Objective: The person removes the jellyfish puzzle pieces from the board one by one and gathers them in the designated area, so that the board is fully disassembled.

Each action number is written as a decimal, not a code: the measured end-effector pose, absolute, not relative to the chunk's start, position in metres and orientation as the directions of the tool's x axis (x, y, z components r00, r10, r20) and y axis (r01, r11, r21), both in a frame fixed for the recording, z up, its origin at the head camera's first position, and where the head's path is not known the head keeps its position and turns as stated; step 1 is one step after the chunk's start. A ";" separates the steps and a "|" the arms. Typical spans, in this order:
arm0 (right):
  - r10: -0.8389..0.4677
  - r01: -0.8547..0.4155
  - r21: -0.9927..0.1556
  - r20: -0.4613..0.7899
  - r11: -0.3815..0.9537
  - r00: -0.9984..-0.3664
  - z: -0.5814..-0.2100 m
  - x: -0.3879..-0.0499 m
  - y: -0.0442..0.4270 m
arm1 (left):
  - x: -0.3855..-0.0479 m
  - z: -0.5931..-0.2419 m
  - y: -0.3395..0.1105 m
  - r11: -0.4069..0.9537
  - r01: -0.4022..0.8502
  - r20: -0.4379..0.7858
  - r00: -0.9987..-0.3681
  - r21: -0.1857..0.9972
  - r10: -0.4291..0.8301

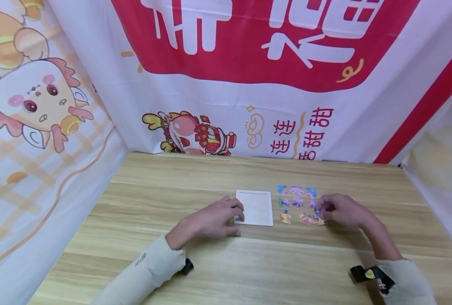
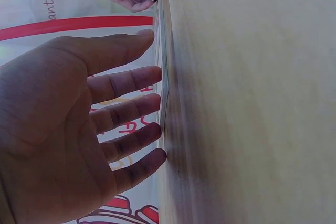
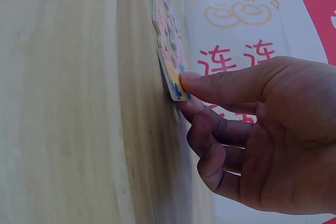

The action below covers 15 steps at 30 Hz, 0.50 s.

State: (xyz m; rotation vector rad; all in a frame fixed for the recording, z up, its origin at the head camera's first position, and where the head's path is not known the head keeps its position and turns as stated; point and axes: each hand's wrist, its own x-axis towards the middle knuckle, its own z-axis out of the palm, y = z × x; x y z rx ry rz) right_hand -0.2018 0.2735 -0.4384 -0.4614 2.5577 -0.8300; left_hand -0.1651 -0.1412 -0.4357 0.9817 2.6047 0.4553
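A square white puzzle tray (image 1: 270, 210) with a raised border lies on the table. My left hand (image 1: 218, 218) rests at its left edge; in the left wrist view the fingers are apart and loosely extended, tips by the tray's side. To the right of the tray, several colourful jigsaw pieces (image 1: 296, 191) lie in loose rows. At the near right of these, my right hand (image 1: 342, 209) pinches a corner jigsaw piece (image 3: 172, 80), yellow and pink with a blue mark, between thumb and index finger. That piece is tilted, and its other fingers are curled below.
The wood-grain table (image 1: 226, 267) extends on all sides of the tray and pieces. A white cloth with red print (image 1: 248, 97) hangs along its back edge. Another patterned cloth (image 1: 39, 169) hangs at the left. Dark wrist devices (image 1: 359, 274) sit at both sleeves.
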 end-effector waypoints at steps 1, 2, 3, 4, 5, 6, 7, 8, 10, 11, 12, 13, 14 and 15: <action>-0.422 -0.180 -0.610 -0.280 0.772 -0.863 -0.438 -0.202 0.271 | -0.165 -0.436 -0.141 0.714 0.575 -0.181 -0.713 0.400 0.677; -0.416 -0.173 -0.608 -0.284 0.775 -0.864 -0.438 -0.202 0.270 | -0.165 -0.436 -0.142 0.714 0.575 -0.181 -0.714 0.400 0.677; -0.413 -0.169 -0.607 -0.287 0.777 -0.865 -0.438 -0.202 0.269 | -0.165 -0.436 -0.142 0.714 0.575 -0.181 -0.714 0.400 0.676; -0.406 -0.162 -0.604 -0.293 0.781 -0.866 -0.438 -0.202 0.268 | -0.165 -0.436 -0.142 0.714 0.575 -0.180 -0.714 0.400 0.676; -0.403 -0.155 -0.604 -0.300 0.782 -0.865 -0.437 -0.202 0.267 | -0.165 -0.435 -0.142 0.714 0.575 -0.180 -0.714 0.399 0.676; -0.401 -0.151 -0.604 -0.305 0.783 -0.864 -0.437 -0.202 0.267 | -0.165 -0.435 -0.142 0.713 0.576 -0.179 -0.714 0.399 0.677; -0.398 -0.144 -0.603 -0.312 0.785 -0.863 -0.436 -0.202 0.267 | -0.165 -0.435 -0.142 0.713 0.577 -0.179 -0.713 0.399 0.677; -0.397 -0.141 -0.603 -0.315 0.785 -0.862 -0.436 -0.202 0.268 | -0.165 -0.436 -0.142 0.712 0.577 -0.178 -0.713 0.399 0.678; -0.399 -0.150 -0.598 -0.309 0.787 -0.864 -0.434 -0.201 0.270 | -0.165 -0.436 -0.142 0.711 0.578 -0.178 -0.712 0.401 0.680; -0.401 -0.159 -0.594 -0.300 0.788 -0.865 -0.433 -0.200 0.271 | -0.165 -0.437 -0.141 0.710 0.579 -0.177 -0.711 0.401 0.680; -0.400 -0.167 -0.590 -0.291 0.790 -0.869 -0.432 -0.199 0.273 | -0.165 -0.437 -0.141 0.709 0.579 -0.177 -0.710 0.402 0.681; -0.398 -0.173 -0.584 -0.282 0.793 -0.873 -0.431 -0.198 0.274 | -0.165 -0.437 -0.142 0.709 0.580 -0.178 -0.710 0.402 0.682; -0.400 -0.187 -0.578 -0.266 0.794 -0.877 -0.429 -0.197 0.276 | -0.165 -0.437 -0.142 0.708 0.579 -0.180 -0.709 0.404 0.682; -0.399 -0.199 -0.571 -0.248 0.797 -0.883 -0.427 -0.196 0.278 | -0.165 -0.437 -0.142 0.708 0.576 -0.183 -0.708 0.408 0.682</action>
